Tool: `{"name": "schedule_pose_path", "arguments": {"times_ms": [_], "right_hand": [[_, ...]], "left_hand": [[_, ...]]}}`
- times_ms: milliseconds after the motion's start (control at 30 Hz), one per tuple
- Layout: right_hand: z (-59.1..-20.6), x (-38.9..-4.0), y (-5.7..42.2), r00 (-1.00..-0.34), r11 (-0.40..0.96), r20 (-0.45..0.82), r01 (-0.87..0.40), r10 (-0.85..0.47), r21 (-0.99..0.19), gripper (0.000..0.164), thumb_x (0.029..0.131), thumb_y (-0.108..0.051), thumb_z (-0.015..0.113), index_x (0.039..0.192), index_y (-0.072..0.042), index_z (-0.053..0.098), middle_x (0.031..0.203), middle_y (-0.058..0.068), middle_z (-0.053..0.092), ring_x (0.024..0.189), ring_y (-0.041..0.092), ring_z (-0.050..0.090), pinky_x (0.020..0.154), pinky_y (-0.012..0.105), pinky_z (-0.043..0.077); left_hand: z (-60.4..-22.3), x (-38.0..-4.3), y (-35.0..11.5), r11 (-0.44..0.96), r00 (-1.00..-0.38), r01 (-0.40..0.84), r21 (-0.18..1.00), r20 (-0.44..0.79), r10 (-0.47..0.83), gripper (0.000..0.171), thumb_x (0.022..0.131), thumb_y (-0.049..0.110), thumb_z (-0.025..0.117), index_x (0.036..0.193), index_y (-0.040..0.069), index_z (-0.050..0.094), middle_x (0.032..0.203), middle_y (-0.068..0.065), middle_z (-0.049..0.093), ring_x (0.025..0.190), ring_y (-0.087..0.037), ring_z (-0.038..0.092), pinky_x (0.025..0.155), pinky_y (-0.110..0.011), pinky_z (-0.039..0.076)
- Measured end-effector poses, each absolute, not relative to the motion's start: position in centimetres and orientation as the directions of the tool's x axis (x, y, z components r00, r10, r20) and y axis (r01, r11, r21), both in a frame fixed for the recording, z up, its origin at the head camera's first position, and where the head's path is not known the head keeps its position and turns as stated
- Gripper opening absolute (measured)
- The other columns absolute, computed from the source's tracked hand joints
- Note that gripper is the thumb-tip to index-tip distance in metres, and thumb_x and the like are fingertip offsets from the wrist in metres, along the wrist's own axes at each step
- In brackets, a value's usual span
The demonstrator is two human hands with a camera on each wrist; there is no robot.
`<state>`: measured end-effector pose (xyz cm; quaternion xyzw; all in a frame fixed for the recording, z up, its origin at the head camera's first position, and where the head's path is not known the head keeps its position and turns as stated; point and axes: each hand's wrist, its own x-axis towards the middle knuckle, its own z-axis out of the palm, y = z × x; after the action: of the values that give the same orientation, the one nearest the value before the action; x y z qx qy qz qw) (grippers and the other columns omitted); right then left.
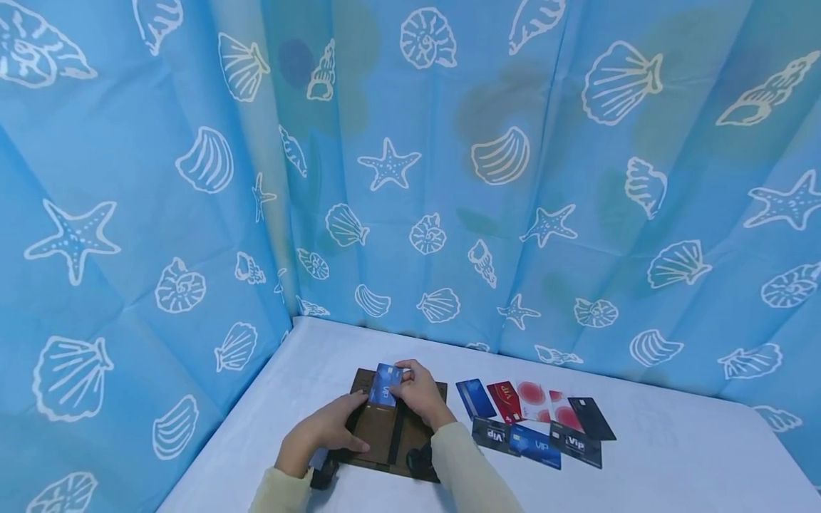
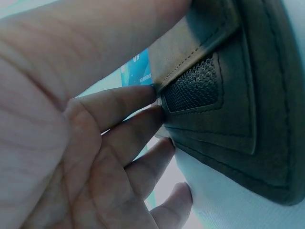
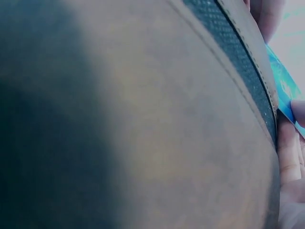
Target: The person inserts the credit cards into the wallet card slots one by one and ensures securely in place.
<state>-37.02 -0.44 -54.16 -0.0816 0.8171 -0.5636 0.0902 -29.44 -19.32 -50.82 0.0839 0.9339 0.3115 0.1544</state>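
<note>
A brown wallet (image 1: 375, 433) with stitched edges lies opened on the table, a dark strip running down its middle. My right hand (image 1: 421, 397) pinches a blue VIP card (image 1: 385, 383) by its right edge, at the wallet's upper part. The card's lower end meets a pocket edge. On the wallet's left side is my left hand (image 1: 330, 427), its thumb over the front and its fingertips at the edge. The left wrist view shows those fingers (image 2: 136, 126) against the wallet beside a mesh panel (image 2: 193, 86). Brown leather fills most of the right wrist view.
Several cards lie in two rows right of the wallet, among them a blue card (image 1: 476, 397), a red card (image 1: 504, 401), a black card (image 1: 591, 419) and a blue VIP card (image 1: 535, 447). Blue shell-patterned curtains (image 1: 430, 178) border the white table (image 1: 673, 456).
</note>
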Motion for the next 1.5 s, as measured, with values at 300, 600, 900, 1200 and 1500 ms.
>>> {"name": "schedule_pose_path", "arguments": {"times_ms": [300, 600, 900, 1200, 1500], "right_hand": [[-54.14, -36.98, -0.62, -0.974, 0.364, -0.038, -0.047, -0.224, -0.93, 0.037, 0.089, -0.011, 0.069, 0.126, -0.008, 0.06, 0.099, 0.008, 0.057, 0.086, 0.02, 0.056, 0.077, 0.031, 0.053], [-54.16, -37.35, -0.49, -0.971, 0.35, 0.004, -0.09, -0.239, -0.932, 0.034, 0.093, -0.009, 0.067, 0.126, -0.007, 0.061, 0.092, 0.005, 0.054, 0.079, 0.017, 0.054, 0.071, 0.027, 0.05], [-54.29, -37.33, -0.52, -0.967, 0.382, -0.002, -0.098, -0.253, -0.919, 0.031, 0.092, -0.011, 0.068, 0.123, -0.008, 0.064, 0.089, 0.004, 0.052, 0.08, 0.018, 0.052, 0.073, 0.027, 0.047], [-54.38, -37.19, -0.51, -0.97, 0.396, -0.011, -0.088, -0.241, -0.914, 0.025, 0.088, -0.012, 0.07, 0.113, -0.008, 0.067, 0.096, 0.006, 0.059, 0.087, 0.02, 0.055, 0.077, 0.032, 0.052], [-54.26, -36.9, -0.61, -0.97, 0.402, -0.033, -0.069, -0.243, -0.913, 0.016, 0.089, -0.013, 0.07, 0.104, -0.009, 0.069, 0.098, 0.006, 0.064, 0.086, 0.019, 0.057, 0.078, 0.032, 0.054]], "left_hand": [[-50.69, -29.28, -19.47, 0.779, -0.938, 0.062, 0.624, -0.229, 0.259, 0.087, 0.073, 0.022, 0.088, 0.146, 0.003, 0.044, 0.155, -0.022, 0.039, 0.143, -0.043, 0.035, 0.117, -0.061, 0.031], [-50.52, -29.4, -19.33, 0.786, -0.941, 0.057, 0.615, -0.23, 0.248, 0.087, 0.073, 0.022, 0.089, 0.146, 0.004, 0.045, 0.155, -0.021, 0.039, 0.144, -0.042, 0.035, 0.117, -0.061, 0.032], [-50.8, -29.52, -19.42, 0.785, -0.937, 0.055, 0.616, -0.239, 0.253, 0.087, 0.073, 0.023, 0.088, 0.147, 0.005, 0.044, 0.155, -0.02, 0.039, 0.143, -0.042, 0.035, 0.116, -0.061, 0.032], [-50.95, -29.46, -19.45, 0.773, -0.94, 0.068, 0.63, -0.218, 0.261, 0.087, 0.073, 0.022, 0.089, 0.146, 0.005, 0.045, 0.154, -0.02, 0.04, 0.143, -0.042, 0.036, 0.116, -0.061, 0.033], [-51.28, -29.57, -19.56, 0.777, -0.939, 0.061, 0.627, -0.227, 0.257, 0.088, 0.073, 0.023, 0.088, 0.146, 0.005, 0.045, 0.155, -0.019, 0.04, 0.144, -0.041, 0.035, 0.116, -0.061, 0.032]]}}
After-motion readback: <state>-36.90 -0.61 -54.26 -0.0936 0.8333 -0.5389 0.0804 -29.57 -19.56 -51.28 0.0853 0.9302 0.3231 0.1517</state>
